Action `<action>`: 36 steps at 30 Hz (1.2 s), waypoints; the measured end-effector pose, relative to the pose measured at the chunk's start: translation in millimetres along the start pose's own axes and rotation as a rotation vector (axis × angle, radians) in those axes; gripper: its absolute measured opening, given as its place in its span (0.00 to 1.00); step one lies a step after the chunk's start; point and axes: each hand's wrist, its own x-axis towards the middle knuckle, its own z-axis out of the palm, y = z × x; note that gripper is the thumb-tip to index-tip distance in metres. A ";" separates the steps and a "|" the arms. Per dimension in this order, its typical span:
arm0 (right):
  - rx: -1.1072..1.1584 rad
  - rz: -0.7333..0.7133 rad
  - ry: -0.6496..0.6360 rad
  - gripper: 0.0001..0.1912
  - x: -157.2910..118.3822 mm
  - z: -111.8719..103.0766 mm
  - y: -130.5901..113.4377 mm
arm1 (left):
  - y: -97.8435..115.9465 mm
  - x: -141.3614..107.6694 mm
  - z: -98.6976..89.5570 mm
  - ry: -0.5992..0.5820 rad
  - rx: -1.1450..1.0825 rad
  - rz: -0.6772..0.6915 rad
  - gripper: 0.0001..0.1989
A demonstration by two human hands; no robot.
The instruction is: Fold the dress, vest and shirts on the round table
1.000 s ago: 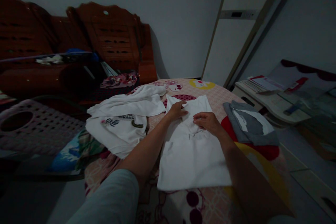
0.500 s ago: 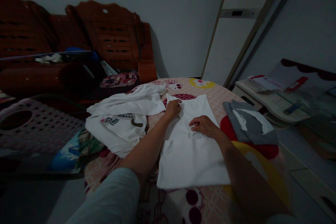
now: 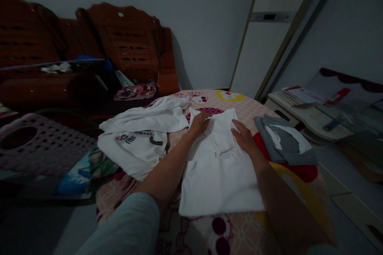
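Note:
A white garment point(image 3: 221, 185) lies partly folded on the table, its narrower upper part pointing away from me. At its upper left edge rests my left hand point(image 3: 200, 124), fingers bent over the cloth; whether they pinch it is hard to see. My right hand point(image 3: 243, 135) touches the garment's upper right edge with its fingers apart. More white clothing point(image 3: 143, 117), one piece printed with dark lettering, is heaped to the left. On the right is a folded grey garment point(image 3: 269, 147) with a white pattern.
A patterned cloth point(image 3: 236, 231) covers the round table. Behind it on the left stands a carved wooden chair point(image 3: 131, 44). A pink woven basket point(image 3: 44, 147) is at the left, and a side cabinet point(image 3: 326, 125) holding papers point(image 3: 302, 95) is at the right.
My right hand has moved right and slightly away from me, from the garment's middle to its right edge, fingers more spread. My left hand has shifted only slightly.

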 end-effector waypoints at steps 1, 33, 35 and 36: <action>-0.077 0.014 -0.068 0.24 -2.0 3.2 4.2 | 1.2 -1.5 1.4 -0.056 0.012 0.050 0.18; -0.165 0.131 -0.336 0.14 7.0 -39.7 -11.2 | 21.7 -4.9 -64.1 -0.094 -0.246 -0.081 0.11; -0.127 0.091 -0.314 0.10 10.2 -60.1 -20.3 | 42.4 -8.8 -75.0 -0.210 -0.266 0.056 0.10; -0.106 0.074 -0.296 0.09 10.8 -69.2 -25.1 | 52.7 -11.1 -80.3 -0.276 -0.259 0.127 0.10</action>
